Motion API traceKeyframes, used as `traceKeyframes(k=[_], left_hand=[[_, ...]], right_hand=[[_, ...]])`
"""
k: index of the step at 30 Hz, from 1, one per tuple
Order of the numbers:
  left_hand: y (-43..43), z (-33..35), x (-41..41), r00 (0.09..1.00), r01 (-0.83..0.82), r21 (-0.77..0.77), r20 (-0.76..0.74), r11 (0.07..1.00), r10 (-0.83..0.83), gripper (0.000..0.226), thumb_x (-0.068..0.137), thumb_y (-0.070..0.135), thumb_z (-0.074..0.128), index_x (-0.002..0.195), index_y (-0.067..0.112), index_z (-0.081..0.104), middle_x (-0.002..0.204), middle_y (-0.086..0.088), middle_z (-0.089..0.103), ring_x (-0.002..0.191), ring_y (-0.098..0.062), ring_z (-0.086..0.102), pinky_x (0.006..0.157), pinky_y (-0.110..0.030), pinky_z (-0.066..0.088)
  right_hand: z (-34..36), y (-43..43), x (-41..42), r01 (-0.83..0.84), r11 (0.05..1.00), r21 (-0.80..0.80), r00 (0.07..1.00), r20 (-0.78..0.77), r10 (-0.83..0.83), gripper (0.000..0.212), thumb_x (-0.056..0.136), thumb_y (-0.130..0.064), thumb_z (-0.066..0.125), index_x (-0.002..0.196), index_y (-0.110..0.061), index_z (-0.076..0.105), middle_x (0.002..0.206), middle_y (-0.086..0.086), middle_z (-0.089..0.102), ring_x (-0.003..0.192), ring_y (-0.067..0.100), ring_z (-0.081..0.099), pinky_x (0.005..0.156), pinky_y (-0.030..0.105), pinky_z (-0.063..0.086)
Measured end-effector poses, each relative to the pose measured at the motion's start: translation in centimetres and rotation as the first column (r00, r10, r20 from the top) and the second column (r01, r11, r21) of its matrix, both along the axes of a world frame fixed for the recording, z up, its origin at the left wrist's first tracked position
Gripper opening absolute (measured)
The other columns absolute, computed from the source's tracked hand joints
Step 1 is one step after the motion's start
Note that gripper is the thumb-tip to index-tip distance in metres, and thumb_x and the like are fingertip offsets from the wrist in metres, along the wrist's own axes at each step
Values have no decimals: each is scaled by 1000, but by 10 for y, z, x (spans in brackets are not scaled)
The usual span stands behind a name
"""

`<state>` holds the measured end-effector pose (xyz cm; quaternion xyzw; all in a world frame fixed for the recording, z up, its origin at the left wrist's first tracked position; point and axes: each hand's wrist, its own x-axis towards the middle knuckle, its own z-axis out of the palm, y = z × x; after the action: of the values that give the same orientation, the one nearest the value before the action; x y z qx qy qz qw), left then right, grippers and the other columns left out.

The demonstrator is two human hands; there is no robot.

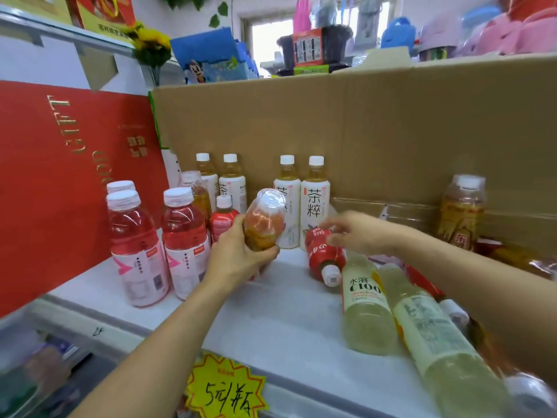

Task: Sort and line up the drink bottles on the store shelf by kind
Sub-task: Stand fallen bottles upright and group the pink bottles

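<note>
Just above the white store shelf [286, 315], the left grip [238, 256] is closed round a tilted clear plastic bottle of amber drink [263, 220], while the right grip [352, 233], fingers loosely spread, touches a red-labelled white-capped bottle [324, 256] lying just right of it.

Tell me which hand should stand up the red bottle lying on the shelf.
Right. The right hand is at the base of the red bottle, loosely open and holding nothing, while the left hand grips an amber drink bottle, so it is likely busy.
</note>
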<state>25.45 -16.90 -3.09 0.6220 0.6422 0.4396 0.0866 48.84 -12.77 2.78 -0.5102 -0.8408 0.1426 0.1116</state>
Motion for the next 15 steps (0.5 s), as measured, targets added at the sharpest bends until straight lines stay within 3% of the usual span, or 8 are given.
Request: traceKeyframes(k=[4,6,8,11,13,15], left_hand=[[7,0,-1,997,-30,-29,71,999,32,74,78,42,79,139,27,40,128,3,61,114,-23,60,92,-31,45],[9,2,1,996,-65,-44,63,997,68,72,82,44,76,139,25,37,129,1,60,116,-26,59,93,-33,45],[12,2,1,992,-87,-76,89,993,94,72,85,47,72,139,22,33,133,-1,58,120,-29,58,96,-37,46],[17,-1,1,989,-83,-100,116,992,94,70,86,49,70,138,22,32,137,-3,56,123,-29,56,100,-42,46],[18,-3,0,989,-74,-97,123,993,86,70,86,49,70,138,22,32,135,-2,56,123,-28,56,99,-42,46],[19,-4,-1,989,-62,-85,129,994,73,73,84,49,72,139,23,32,135,-1,56,123,-26,56,99,-42,46]], right_hand=[[-11,12,-9,-13,1000,-28,996,91,16,54,95,1,46,139,-30,54,150,-2,43,134,24,42,111,33,32],[-16,17,-14,-74,997,-24,987,144,76,63,90,5,51,139,-35,52,149,-3,43,137,26,39,115,41,30],[-20,23,-20,-145,989,-12,962,232,143,71,85,2,58,140,-43,47,145,-1,43,132,28,43,112,48,34],[-21,24,-36,-217,973,73,885,436,164,77,84,-10,68,144,-47,36,144,-2,34,126,27,41,101,41,38],[-23,23,-47,-362,906,219,777,608,163,81,80,-19,73,146,-44,32,146,-3,34,126,25,36,93,37,36],[-27,28,-53,-496,816,296,705,686,180,82,77,-26,76,145,-40,31,146,-5,38,127,24,35,93,39,38]])
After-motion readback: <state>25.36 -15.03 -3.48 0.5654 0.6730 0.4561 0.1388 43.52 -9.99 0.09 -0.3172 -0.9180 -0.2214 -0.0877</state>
